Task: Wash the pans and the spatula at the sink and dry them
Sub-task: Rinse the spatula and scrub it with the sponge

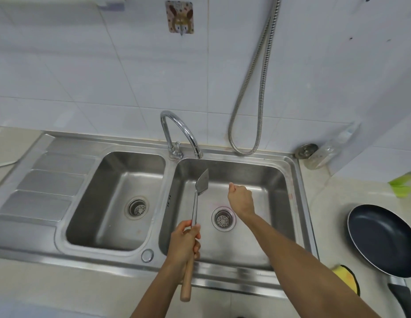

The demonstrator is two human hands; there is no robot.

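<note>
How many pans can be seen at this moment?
1. A dark pan sits on the counter right of the sink, partly cut off by the frame edge. The task mentions more than one pan; any others are out of view.

This is a home kitchen. A shiny steel sink (294, 203) with two bowls sits under a curved tap (179, 131). White tiles (85, 76) cover the wall. A dark frying pan (383, 239) rests on the pale surface (326, 203) beside the sink, near a yellow cloth (347, 277).
</note>
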